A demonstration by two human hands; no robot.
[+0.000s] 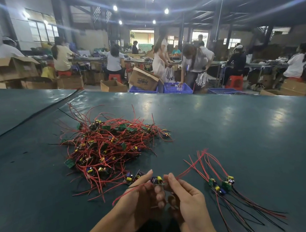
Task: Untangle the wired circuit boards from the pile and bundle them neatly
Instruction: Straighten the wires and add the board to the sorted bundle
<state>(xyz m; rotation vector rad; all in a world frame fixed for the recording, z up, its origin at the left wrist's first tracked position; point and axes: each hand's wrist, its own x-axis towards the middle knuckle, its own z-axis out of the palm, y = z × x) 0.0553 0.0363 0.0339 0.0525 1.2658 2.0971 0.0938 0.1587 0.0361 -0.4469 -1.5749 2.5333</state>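
Observation:
A tangled pile of small green circuit boards with red and black wires (106,148) lies on the dark green table, left of centre. My left hand (140,197) and my right hand (184,198) meet just in front of the pile, and together they hold one wired circuit board (157,180) with a yellow part. My left fingers curl under that board. My right fingertips pinch its red wires, which run off to the upper right. A sorted group of boards (222,184) lies to the right, its wires laid out roughly parallel.
The dark green table (244,124) stretches far to the right and back. A seam in its cover (34,116) crosses the far left. Beyond the table's far edge stand blue crates (177,88), cardboard boxes (142,79) and several people at other benches.

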